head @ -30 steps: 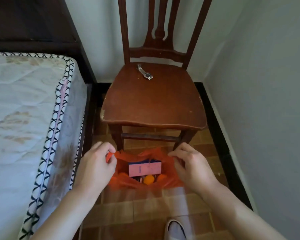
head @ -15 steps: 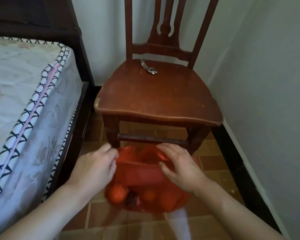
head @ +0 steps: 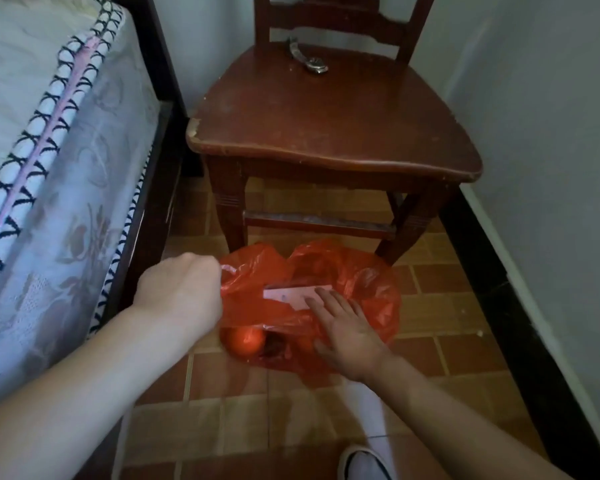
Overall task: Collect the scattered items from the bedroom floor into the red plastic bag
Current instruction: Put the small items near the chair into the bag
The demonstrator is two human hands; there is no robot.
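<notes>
The red plastic bag (head: 357, 282) hangs just above the tiled floor in front of the chair. My left hand (head: 181, 292) grips the bag's left handle in a fist. My right hand (head: 347, 327) lies flat with straight fingers against the bag's right front, its fingertips on a pink box (head: 291, 295) that shows in the bag's mouth. An orange round item (head: 245, 341) and a dark item (head: 274, 348) show through the plastic at the bottom.
A dark wooden chair (head: 326, 126) stands behind the bag with a wristwatch (head: 309, 60) on its seat. A mattress on a dark bed frame (head: 49, 161) fills the left. A wall with a black skirting (head: 520, 306) runs on the right. My slippered foot (head: 361, 462) is below.
The bag has come up off the floor. My right hand has let go of the handle and now lies flat on the bag. The view has moved closer and lower.
</notes>
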